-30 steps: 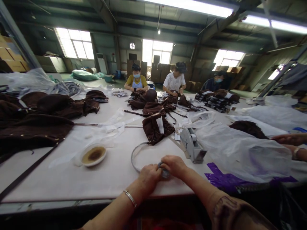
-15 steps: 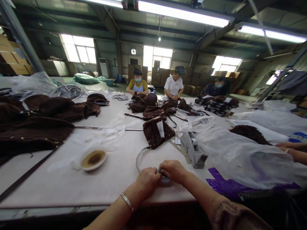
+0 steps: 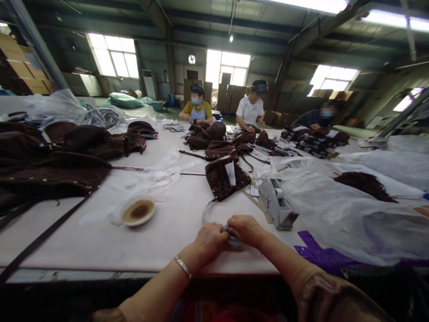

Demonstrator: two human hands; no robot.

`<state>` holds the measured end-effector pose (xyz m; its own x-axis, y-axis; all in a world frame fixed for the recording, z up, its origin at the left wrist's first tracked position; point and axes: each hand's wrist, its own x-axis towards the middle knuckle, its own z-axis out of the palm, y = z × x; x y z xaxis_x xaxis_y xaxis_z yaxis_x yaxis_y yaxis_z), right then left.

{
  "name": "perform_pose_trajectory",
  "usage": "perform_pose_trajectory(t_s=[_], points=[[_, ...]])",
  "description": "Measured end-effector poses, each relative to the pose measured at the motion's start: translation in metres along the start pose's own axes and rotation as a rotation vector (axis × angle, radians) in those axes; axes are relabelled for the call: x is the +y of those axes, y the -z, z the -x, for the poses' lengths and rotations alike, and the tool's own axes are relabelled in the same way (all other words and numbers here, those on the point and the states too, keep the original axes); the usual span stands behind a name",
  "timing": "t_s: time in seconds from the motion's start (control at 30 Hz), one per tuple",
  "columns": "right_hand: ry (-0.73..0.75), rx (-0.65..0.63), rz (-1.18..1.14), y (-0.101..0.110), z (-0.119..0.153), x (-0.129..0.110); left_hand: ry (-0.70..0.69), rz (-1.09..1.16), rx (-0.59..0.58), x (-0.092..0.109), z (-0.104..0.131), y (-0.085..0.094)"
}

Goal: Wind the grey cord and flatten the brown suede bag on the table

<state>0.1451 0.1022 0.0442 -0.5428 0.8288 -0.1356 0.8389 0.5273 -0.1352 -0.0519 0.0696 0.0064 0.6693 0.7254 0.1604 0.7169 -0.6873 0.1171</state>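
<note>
My left hand point(image 3: 209, 241) and my right hand point(image 3: 246, 229) meet near the table's front edge, fingers closed on a greyish wrapped strap point(image 3: 207, 213). Part of the strap bunches below the fingers, and the rest curves up toward a small dark brown fringed bag point(image 3: 223, 181) with a white tag point(image 3: 230, 173). My fingertips hide just how the strap is gripped. To the right of my right hand stands a grey tape dispenser point(image 3: 276, 205). A shallow white dish point(image 3: 151, 218) of brownish liquid rests on the table left of my left hand.
Brown bags point(image 3: 60, 172) are heaped at the left, and more brown bags point(image 3: 208, 134) lie mid-table. Clear plastic sheeting point(image 3: 335, 214) and purple plastic point(image 3: 318, 255) cover the right side. Three co-workers stand or sit across the white table point(image 3: 83, 250).
The view has tilted and shifted slightly left, so the scene sits further right. Both hands stay together on the strap, with little movement. A co-worker's arms at the right have mostly left the view.
</note>
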Motion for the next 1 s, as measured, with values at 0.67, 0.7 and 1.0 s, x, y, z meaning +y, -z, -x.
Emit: perform_pose_trajectory(t_s=[0.67, 0.7, 1.0], points=[[0.054, -0.016, -0.057, -0.01, -0.027, 0.007, 0.135, 0.023, 0.071, -0.004, 0.006, -0.007], [0.039, -0.001, -0.061, -0.012, -0.025, 0.006, 0.133, 0.027, 0.089, -0.004, 0.006, -0.009], [-0.531, 0.169, -0.085, -0.005, -0.025, 0.063, 0.117, 0.065, 0.201, -0.009, 0.001, -0.015]])
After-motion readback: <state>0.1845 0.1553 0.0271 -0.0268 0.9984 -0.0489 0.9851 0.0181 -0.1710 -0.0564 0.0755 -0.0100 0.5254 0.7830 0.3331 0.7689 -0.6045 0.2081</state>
